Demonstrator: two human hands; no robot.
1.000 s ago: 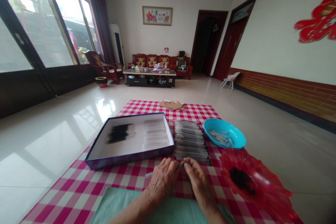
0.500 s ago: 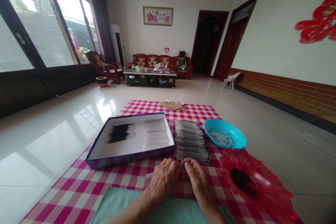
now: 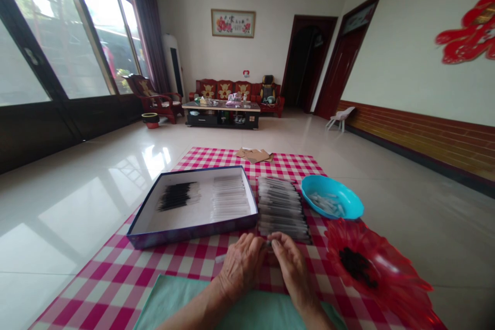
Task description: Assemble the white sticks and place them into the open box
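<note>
My left hand [image 3: 240,265] and my right hand [image 3: 292,268] meet fingertip to fingertip over the red-and-white checked cloth [image 3: 116,278]. Both are closed in a pinch on a small thin pen-like part [image 3: 268,242] held between them. Just beyond the fingers lies a stack of clear tubes [image 3: 280,209]. A shallow blue-edged box [image 3: 193,203] to the left holds a row of black refills and a row of clear tubes.
A blue bowl [image 3: 332,202] with small clear pieces sits right of the stack. A red flower-shaped dish [image 3: 377,268] with small dark bits lies at the near right. A green towel [image 3: 174,301] covers my lap edge. Cardboard scraps [image 3: 253,154] lie at the cloth's far end.
</note>
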